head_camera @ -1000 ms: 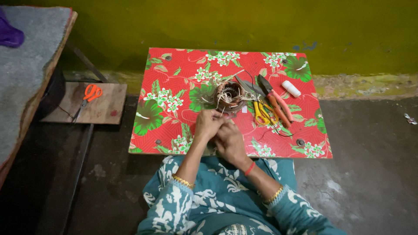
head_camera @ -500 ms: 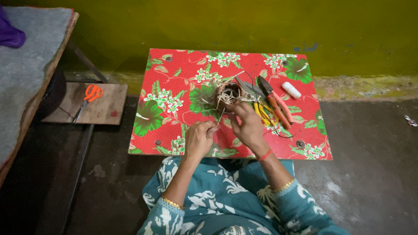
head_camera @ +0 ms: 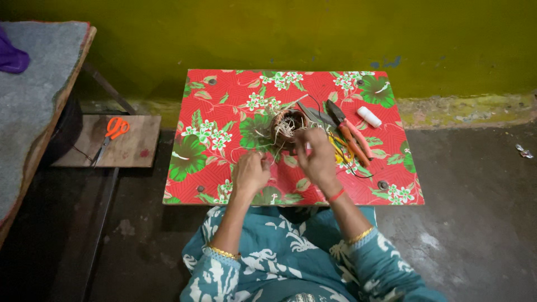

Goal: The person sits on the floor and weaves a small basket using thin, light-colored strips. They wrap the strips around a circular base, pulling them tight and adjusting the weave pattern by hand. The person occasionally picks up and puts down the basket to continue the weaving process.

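Note:
A low table (head_camera: 224, 95) covered in red floral cloth stands in front of me. Near its middle sits a small brown bowl (head_camera: 287, 124) full of pale thin strips. My left hand (head_camera: 250, 174) is closed over the table's near half, pinching a thin pale strip. My right hand (head_camera: 316, 157) hovers just right of the bowl with fingers curled, seemingly holding the other end of that strip. Beside the right hand lie pliers (head_camera: 349, 131) with orange handles and a yellow-handled tool (head_camera: 339, 154).
A white spool (head_camera: 369, 117) lies on the table's right side. Orange-handled scissors (head_camera: 113, 130) rest on a wooden board (head_camera: 140, 154) on the floor to the left. A grey-topped bench (head_camera: 33, 100) stands far left. A yellow-green wall runs behind.
My hands, joined close to my body a second ago, have separated. The right hand moved forward toward the bowl, the left shifted left, and a strip now stretches between them.

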